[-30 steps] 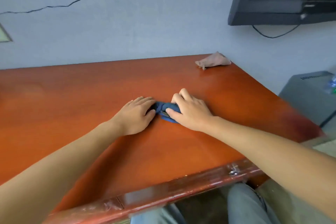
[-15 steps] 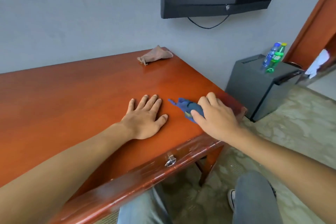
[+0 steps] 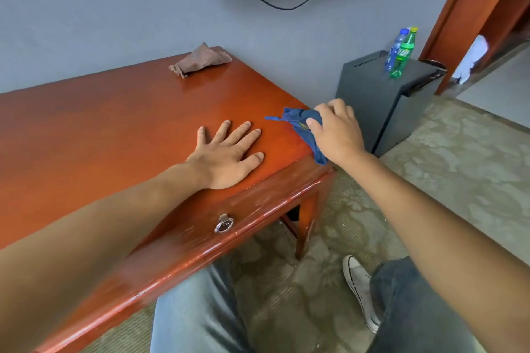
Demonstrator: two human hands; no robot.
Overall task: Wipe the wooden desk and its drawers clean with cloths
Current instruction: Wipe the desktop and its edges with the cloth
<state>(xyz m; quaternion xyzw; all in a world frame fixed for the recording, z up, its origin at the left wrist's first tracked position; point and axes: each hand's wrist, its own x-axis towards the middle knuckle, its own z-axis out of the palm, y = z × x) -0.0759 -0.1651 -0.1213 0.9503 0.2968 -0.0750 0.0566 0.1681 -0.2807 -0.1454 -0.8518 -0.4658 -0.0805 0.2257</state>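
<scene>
The right hand [image 3: 337, 135] has its fingers [image 3: 329, 107] curled over a bunched blue cloth [image 3: 301, 123], pinning it at the right edge of the table [image 3: 114, 129], probably so the wipe can reach that edge. The cloth's long axis runs from the table's far side toward its front right corner, one tail trailing leftward, another hanging off the corner. The left hand [image 3: 226, 152] lies left of the cloth, fingers [image 3: 243, 129] spread flat and grasping nothing, apparently bracing. A brown cloth [image 3: 200, 60] sits at the table's far edge by the wall; a drawer ring [image 3: 223, 223] hangs on the table's front
</scene>
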